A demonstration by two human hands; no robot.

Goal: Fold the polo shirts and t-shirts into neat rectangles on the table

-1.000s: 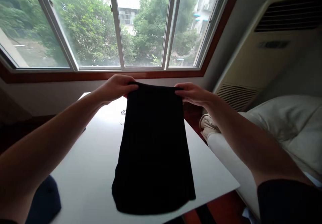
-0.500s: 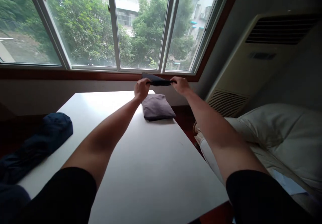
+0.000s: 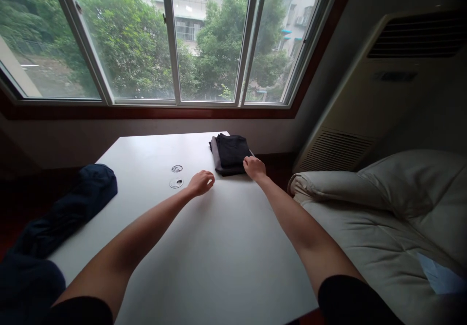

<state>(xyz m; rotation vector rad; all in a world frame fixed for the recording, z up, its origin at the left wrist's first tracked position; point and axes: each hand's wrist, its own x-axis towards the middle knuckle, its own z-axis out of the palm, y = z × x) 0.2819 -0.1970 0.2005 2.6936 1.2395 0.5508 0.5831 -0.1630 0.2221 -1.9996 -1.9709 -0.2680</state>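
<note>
A black folded garment (image 3: 233, 151) lies on top of a greyish-purple folded garment (image 3: 216, 157) at the far right part of the white table (image 3: 219, 247). My right hand (image 3: 254, 168) is at the near right corner of the black garment, its fingers closed on the edge. Over the table, left of and nearer than the stack, is my left hand (image 3: 202, 183). Its fingers are loosely curved and apart, with nothing in them.
Dark blue cloth (image 3: 73, 208) lies along the table's left edge. Two round grommets (image 3: 176, 183) are set in the tabletop. A pale sofa (image 3: 346, 227) with a sheet of paper (image 3: 440, 274) stands at right. Beyond are a window (image 3: 204, 47) and an air conditioner (image 3: 350, 96).
The black garment, held up between both hands before, now rests on the greyish-purple one. My left hand has let go and come back nearer; my right hand has lowered to the stack.
</note>
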